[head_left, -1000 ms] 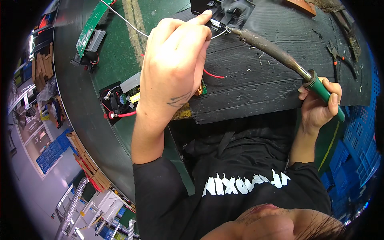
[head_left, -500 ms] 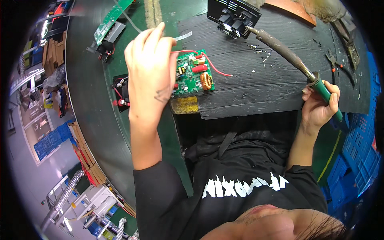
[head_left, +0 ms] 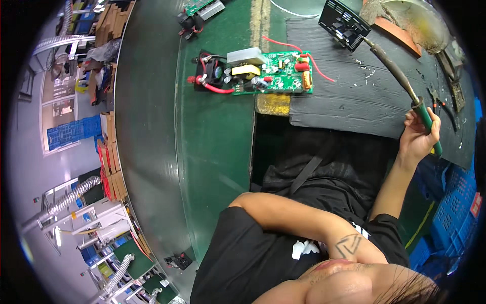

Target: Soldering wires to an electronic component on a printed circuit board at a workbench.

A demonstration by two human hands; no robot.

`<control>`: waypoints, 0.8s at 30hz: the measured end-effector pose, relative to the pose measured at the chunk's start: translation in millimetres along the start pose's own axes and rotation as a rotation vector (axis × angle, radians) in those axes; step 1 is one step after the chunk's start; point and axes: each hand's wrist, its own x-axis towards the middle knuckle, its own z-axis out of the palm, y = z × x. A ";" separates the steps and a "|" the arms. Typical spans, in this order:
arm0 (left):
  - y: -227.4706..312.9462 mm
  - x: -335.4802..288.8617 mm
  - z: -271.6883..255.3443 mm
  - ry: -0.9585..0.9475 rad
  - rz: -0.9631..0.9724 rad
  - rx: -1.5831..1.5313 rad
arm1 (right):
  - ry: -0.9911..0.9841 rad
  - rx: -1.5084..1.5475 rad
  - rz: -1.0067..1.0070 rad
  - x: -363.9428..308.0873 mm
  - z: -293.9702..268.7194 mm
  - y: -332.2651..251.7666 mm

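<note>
My right hand [head_left: 419,139] is wrapped round the green handle of a soldering iron [head_left: 396,68]. The iron's tip reaches the edge of a black slotted bracket-like part [head_left: 344,23]. My left arm is folded across my chest, with the left hand [head_left: 357,248] close under my chin; its fingers are hidden and it is away from the bench. A green circuit board [head_left: 278,73] with a copper coil, a grey heat sink and a black fan [head_left: 210,73] lies on the bench. From its right end sticks a loose red wire [head_left: 321,70].
Under the board's right part lies a black ridged mat [head_left: 339,104], sprinkled with white scraps. Orange-handled cutters [head_left: 439,106] rest at the right. A second board [head_left: 207,10] is at the far left, a white cable [head_left: 293,12] at the back. Blue crates [head_left: 450,202] stand right of the bench.
My left hand has left the circuit board and swung back to my chest. The view has shifted left, so the bench appears further right. My right hand still holds the soldering iron.
</note>
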 end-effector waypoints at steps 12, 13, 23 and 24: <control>-35.9 12.8 16.8 -0.208 0.093 0.230 | 0.035 -0.026 -0.043 -0.9 -7.4 5.7; -37.6 10.5 12.6 -0.209 0.093 0.229 | 0.035 -0.027 -0.044 -0.6 -7.5 7.0; 6.6 11.2 0.3 -0.225 -0.083 0.262 | 0.022 -0.006 -0.031 -2.0 -3.4 2.9; 12.9 11.0 -0.7 -0.193 -0.126 0.238 | 0.013 0.021 -0.025 -1.7 -3.3 4.6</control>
